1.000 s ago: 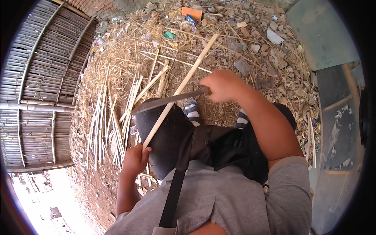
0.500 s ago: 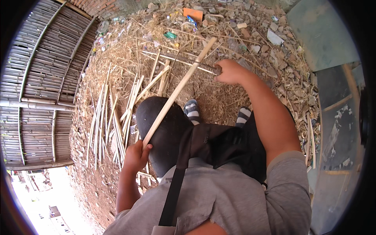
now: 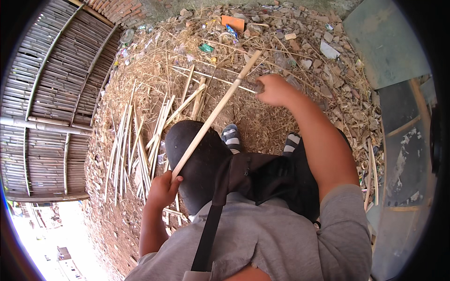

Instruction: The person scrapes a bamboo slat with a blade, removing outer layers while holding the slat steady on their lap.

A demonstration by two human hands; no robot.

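A long pale bamboo strip [image 3: 211, 118] slants across my black-clad left thigh [image 3: 187, 140]. Its near end is in my closed left hand [image 3: 163, 189], thumb on top. Its far end points up and away. My right hand [image 3: 275, 90] is closed around the handle of a dark, long-bladed knife [image 3: 258, 87]. The blade runs leftward and meets the strip near its far end, though its outline is hard to follow against the ground. To the left of my leg lies a loose pile of similar bamboo strips [image 3: 123, 145].
A bamboo-slat wall [image 3: 47, 93] stands at the left. Rubble [image 3: 318, 70] and dry straw cover the ground ahead, with an orange piece [image 3: 233, 23] among it. Grey panels [image 3: 403, 154] lean at the right. My feet in striped footwear [image 3: 230, 138] are below.
The knife in my right hand has shifted slightly downward along the strip. My left hand keeps its hold, and the strip's far end sits marginally lower in view.
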